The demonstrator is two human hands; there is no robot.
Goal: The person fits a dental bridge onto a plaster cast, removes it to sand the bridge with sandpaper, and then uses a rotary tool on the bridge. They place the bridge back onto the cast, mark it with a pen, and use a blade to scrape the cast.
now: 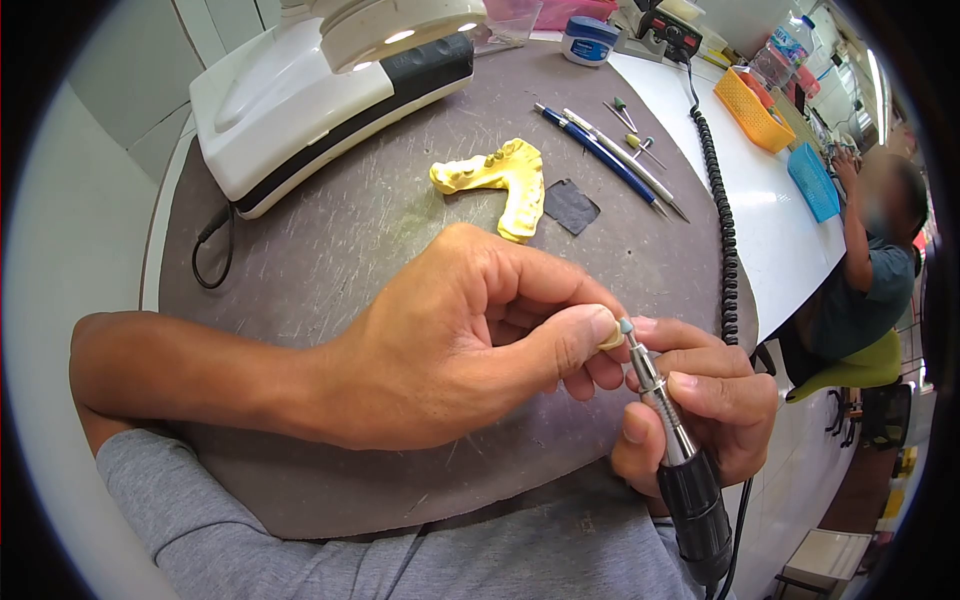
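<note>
Between the thumb and index finger of my left hand (450, 340) is a small cream-coloured piece (613, 341), mostly covered by the fingertips. My right hand (715, 400) is closed around a rotary handpiece (681, 445) with a metal nose and black body. Its pale green grinding tip (627, 326) is right at the edge of the small piece. Beyond my left hand lies a yellow dental model (518, 185), arch-shaped with several darker stumps. A dark square of sheet (572, 207) lies beside the model.
A white machine with a black band (320, 120) stands back left under a lamp (400, 30). Pens (610, 155), loose burs (640, 147) and a blue-lidded jar (590, 42) lie further back. The coiled cord (722, 220) runs along the right; a person (880, 265) sits beyond.
</note>
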